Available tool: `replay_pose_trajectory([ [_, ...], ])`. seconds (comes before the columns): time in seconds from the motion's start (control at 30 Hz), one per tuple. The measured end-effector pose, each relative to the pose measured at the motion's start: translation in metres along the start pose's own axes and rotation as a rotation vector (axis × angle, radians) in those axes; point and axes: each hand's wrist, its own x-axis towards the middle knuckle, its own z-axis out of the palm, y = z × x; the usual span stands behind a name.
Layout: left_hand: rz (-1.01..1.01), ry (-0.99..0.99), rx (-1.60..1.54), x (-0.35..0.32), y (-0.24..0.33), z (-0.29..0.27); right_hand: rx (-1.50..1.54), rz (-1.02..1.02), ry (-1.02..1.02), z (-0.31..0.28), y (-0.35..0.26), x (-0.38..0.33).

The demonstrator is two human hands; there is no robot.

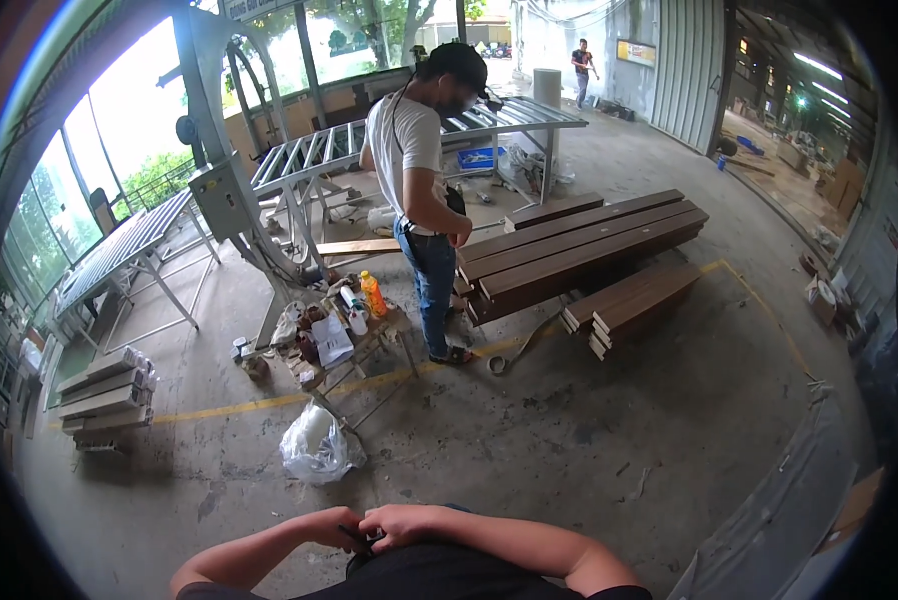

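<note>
My left hand [331, 525] and my right hand [404, 523] meet close against my dark shirt at the bottom of the head view. Between their fingers sits a small dark object [359, 541]; I cannot tell what it is. Both hands have curled fingers on it. My forearms come in from the lower left and lower right.
A person in a white shirt and jeans [424, 190] stands ahead by stacked dark wooden planks [569, 255]. A small cluttered stand with bottles [344, 325] and a clear plastic bag [317, 445] are on the concrete floor. Roller conveyors [299, 160] stand behind, boxed bundles [104, 395] left.
</note>
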Motion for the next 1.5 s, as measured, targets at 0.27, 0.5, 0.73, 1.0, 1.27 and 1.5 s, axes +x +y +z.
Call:
replay_pose_trajectory([
  [0.27,0.195,-0.299,0.004,0.005,0.007,0.005,0.065,0.192,0.114,0.000,-0.006,-0.007],
  [0.5,0.061,-0.050,0.058,0.012,0.019,0.012,0.125,0.127,0.290,0.012,0.043,-0.011],
  [0.73,-0.102,-0.081,-0.045,0.017,0.007,0.008,0.141,0.115,0.224,0.011,0.049,-0.021],
  [1.0,-0.093,-0.102,0.348,0.019,0.032,0.001,0.277,0.067,0.185,0.010,0.047,-0.033],
  [1.27,0.076,-0.245,0.650,0.014,0.025,-0.005,0.297,0.063,0.186,0.012,0.039,-0.039],
  [1.5,0.329,-0.033,0.865,0.002,0.037,0.007,0.317,0.083,0.194,0.011,0.041,-0.044],
])
